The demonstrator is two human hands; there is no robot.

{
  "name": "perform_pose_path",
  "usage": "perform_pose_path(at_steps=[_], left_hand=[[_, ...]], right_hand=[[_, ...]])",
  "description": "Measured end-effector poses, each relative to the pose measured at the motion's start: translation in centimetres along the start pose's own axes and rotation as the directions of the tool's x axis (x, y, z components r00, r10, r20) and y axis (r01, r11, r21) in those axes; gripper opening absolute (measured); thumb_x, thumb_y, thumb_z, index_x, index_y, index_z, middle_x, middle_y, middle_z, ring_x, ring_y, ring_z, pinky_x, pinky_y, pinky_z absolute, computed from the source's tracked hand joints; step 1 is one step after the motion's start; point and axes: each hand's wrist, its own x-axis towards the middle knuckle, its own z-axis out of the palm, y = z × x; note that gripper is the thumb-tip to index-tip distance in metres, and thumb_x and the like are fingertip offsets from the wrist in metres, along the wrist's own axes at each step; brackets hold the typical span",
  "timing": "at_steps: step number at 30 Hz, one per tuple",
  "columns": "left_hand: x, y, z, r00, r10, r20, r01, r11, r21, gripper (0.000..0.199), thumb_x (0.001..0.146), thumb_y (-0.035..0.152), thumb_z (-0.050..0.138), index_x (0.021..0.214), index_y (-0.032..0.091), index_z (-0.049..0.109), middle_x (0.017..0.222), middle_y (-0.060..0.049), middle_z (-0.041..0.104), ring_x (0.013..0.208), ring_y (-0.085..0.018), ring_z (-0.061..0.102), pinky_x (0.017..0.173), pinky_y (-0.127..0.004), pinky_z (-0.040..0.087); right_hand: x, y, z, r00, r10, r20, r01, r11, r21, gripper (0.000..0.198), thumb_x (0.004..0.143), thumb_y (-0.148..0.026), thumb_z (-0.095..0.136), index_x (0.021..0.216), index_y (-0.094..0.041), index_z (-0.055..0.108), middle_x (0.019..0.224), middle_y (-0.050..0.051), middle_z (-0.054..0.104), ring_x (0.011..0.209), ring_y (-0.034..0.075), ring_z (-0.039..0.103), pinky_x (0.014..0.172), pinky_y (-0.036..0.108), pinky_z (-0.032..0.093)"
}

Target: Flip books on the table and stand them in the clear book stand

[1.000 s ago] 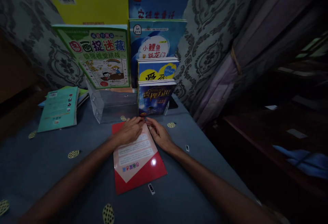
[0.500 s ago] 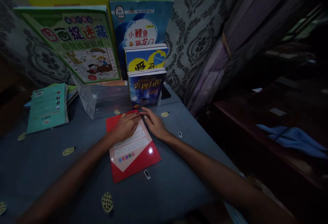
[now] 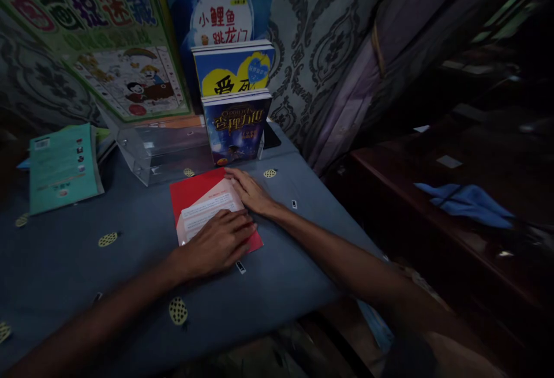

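Observation:
A thin red and pale pink book (image 3: 194, 189) lies flat on the table, with a printed text panel showing. Across its lower right part rests my left hand (image 3: 223, 238), palm down and open, its fingers stretched over the cover. My right hand (image 3: 250, 192) lies along the upper right edge of the book, open, fingertips touching near the top corner. The undersides of both hands are hidden. Just behind the book stands a small dark blue book (image 3: 236, 130) in a clear stand.
The clear acrylic stand (image 3: 147, 161) holds several upright books, including a green picture book (image 3: 125, 86) and a blue and yellow one (image 3: 216, 72). Teal books (image 3: 60, 170) lie at the left. A patterned cloth (image 3: 138, 274) covers the table; a curtain (image 3: 346, 95) hangs at the right.
My left hand has slid from the upper part of the book down toward its lower right corner. The right hand stays by the upper right edge. The camera view has shifted downward.

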Motion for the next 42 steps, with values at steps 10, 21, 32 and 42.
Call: perform_pose_path(at_steps=[10,21,32,42], left_hand=[[-0.3,0.7,1.5,0.994,0.035,-0.105,-0.039,0.999,-0.031,0.033,0.098,0.029,0.048,0.126,0.018,0.061,0.129,-0.011,0.064,0.13,-0.026,0.052,0.107,-0.042,0.04],[-0.6,0.5,1.8,0.988,0.05,-0.147,-0.054,0.998,-0.021,0.036,0.098,0.029,0.047,0.13,0.018,0.057,0.131,-0.011,0.063,0.132,-0.026,0.05,0.107,-0.042,0.038],[-0.7,0.9,2.3,0.986,0.061,-0.157,-0.049,0.995,0.084,0.033,0.1,0.031,0.045,0.127,0.016,0.058,0.134,-0.012,0.061,0.123,-0.024,0.057,0.105,-0.039,0.042],[-4.2,-6.2,1.9,0.883,-0.354,-0.307,0.405,0.906,0.12,0.05,0.102,0.042,0.035,0.142,0.014,0.045,0.147,-0.016,0.05,0.137,-0.028,0.045,0.112,-0.047,0.037]], right_hand=[[1.3,0.0,0.6,0.996,-0.011,0.09,0.035,0.963,-0.266,0.038,0.097,-0.019,0.04,0.131,-0.017,0.058,0.141,0.012,0.055,0.132,0.025,0.046,0.109,0.049,0.037],[1.6,-1.9,0.4,0.993,0.023,0.112,0.027,0.906,-0.421,0.042,0.097,-0.019,0.041,0.136,-0.013,0.054,0.14,0.016,0.056,0.128,0.029,0.047,0.104,0.05,0.04],[1.0,-1.2,1.5,0.988,0.01,0.151,0.078,0.823,-0.562,0.048,0.101,-0.029,0.034,0.145,-0.013,0.046,0.152,0.016,0.044,0.141,0.026,0.038,0.114,0.047,0.031],[0.9,-1.4,1.3,0.974,0.086,0.208,0.052,0.813,-0.579,0.053,0.1,-0.032,0.033,0.148,-0.012,0.042,0.156,0.014,0.037,0.146,0.025,0.031,0.117,0.045,0.027]])
